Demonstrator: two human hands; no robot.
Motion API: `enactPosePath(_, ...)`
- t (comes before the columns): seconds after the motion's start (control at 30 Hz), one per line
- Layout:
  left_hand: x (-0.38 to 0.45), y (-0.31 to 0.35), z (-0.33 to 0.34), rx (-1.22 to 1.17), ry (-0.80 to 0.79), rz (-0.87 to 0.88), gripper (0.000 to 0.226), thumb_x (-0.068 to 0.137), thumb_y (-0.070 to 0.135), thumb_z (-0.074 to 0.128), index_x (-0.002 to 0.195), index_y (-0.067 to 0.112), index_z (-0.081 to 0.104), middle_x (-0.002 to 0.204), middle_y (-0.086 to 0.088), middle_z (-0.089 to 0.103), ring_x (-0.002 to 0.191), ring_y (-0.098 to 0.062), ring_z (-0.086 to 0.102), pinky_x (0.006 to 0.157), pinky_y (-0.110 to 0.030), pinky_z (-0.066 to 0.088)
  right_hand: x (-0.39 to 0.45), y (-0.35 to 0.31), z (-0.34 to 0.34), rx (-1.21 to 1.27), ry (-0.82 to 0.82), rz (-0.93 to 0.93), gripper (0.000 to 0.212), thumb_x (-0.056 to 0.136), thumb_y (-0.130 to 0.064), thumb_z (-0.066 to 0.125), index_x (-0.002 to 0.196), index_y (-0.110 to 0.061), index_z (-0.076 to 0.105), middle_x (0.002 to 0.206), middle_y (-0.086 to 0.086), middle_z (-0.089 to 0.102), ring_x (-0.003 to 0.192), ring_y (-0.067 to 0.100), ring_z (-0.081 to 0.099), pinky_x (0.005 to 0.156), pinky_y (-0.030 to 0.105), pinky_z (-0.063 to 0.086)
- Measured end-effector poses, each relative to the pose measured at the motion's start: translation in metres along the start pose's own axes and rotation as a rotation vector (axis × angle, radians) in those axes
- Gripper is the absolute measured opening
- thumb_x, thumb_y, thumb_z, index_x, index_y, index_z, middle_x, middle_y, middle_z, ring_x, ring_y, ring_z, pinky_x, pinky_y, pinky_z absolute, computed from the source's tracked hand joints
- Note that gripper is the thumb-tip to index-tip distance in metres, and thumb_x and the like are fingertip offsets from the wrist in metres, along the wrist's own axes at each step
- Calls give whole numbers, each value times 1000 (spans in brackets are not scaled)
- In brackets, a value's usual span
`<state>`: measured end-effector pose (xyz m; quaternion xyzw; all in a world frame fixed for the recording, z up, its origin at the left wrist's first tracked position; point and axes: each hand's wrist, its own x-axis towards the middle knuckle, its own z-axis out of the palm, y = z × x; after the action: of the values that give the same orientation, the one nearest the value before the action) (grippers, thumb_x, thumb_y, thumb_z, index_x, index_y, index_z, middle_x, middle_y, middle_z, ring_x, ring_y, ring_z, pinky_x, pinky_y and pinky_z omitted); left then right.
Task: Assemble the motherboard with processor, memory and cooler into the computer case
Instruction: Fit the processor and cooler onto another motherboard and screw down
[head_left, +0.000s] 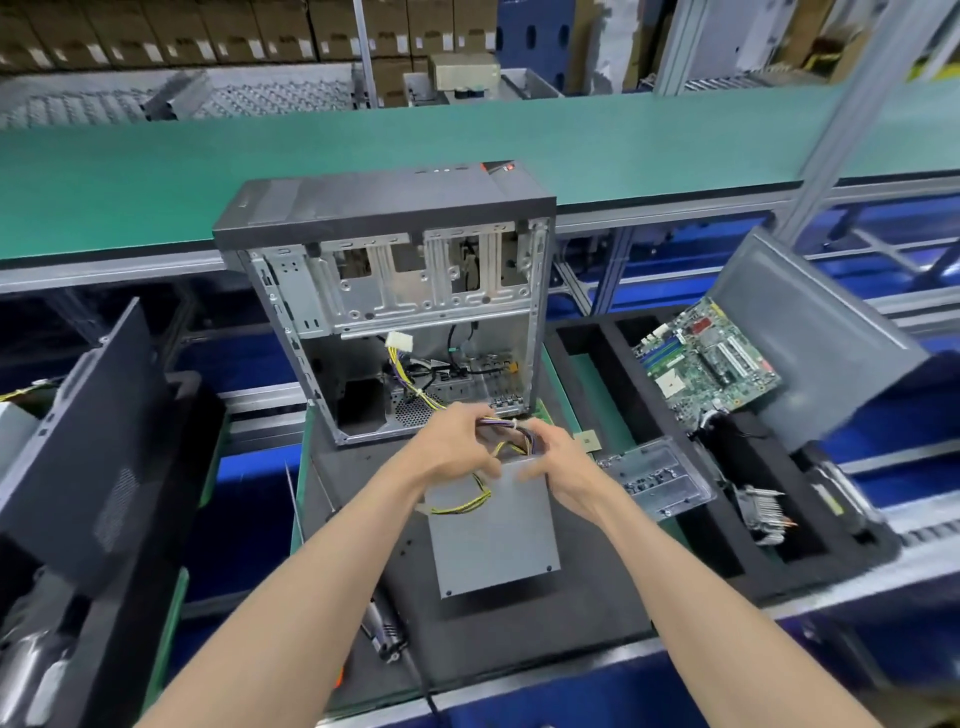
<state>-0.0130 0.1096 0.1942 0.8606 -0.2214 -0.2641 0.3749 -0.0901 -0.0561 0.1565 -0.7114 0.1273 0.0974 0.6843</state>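
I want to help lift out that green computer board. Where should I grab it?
Probably hold the motherboard by its bare outer edges, coming from the near side. It leans tilted in the black foam tray, and its face is crowded with sockets and chips.

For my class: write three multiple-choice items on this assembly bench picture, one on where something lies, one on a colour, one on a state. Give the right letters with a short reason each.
1. Where is the motherboard?
A. Inside the computer case
B. In the foam tray to the right of the case
C. Under the power supply

2. What colour is the conveyor belt behind the case?
A. Green
B. Red
C. White

3. What is the state of the computer case?
A. Closed with its side panel on
B. Lying flat
C. Upright, side open, no motherboard fitted

Answers: 1 B, the board leans in the black tray at right. 2 A, the belt is plainly green. 3 C, the bare metal interior and loose cables show.
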Motion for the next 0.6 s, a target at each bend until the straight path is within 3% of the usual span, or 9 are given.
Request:
enactPosePath(0.07,-2,-5,-2,42,51,8,22,70,8,77,88,19,72,72,4,67,69,-17,59,70,-29,51,-2,12,-3,25,2,41,67,69,29,59,127,-6,56,116,5,58,104,20,51,74,27,45)
enactPosePath(0.2,-2,-8,-3,63,67,40,9,78,11,72,84,18,72,74,-6,66,67,-17,53,66,-29,44,2,20,-2,60,-28,97,90,69,26,68,141,-23,44,137,3,48,125,28,51,91,37,52)
enactPosePath(0.3,-2,-5,-9,31,19,29,7,75,11,69,82,13,73,75,-12,70,67,-19,55,67,-31,48,1,28,-2,105,-70,231,94,65,15,77,140,-27,39,134,12,58,123,36,58,100,49,52)
enactPosePath(0.4,-3,-1,-10,72,-8,40,9,78,11,64,80,17,71,75,-8,74,69,-21,64,71,-35,54,-9,41,1,127,-20,259,87,52,2,83,131,-10,48,122,17,69,111,35,67,96,54,55)
enactPosePath(0.53,0,17,-5,132,43,120,19,85,10,58,77,26,66,61,3,67,63,-19,67,62,-28,54,-22,42,-4,127,72,182,79,45,3,84,120,-5,61,112,15,73,99,33,72,85,52,60)
enactPosePath(0.6,7,34,-7,236,66,201,24,89,12,59,76,32,64,65,7,64,69,-19,63,60,-26,49,-31,32,-15,60,70,156,74,44,2,84,115,-6,65,111,15,74,99,34,71,80,48,60)
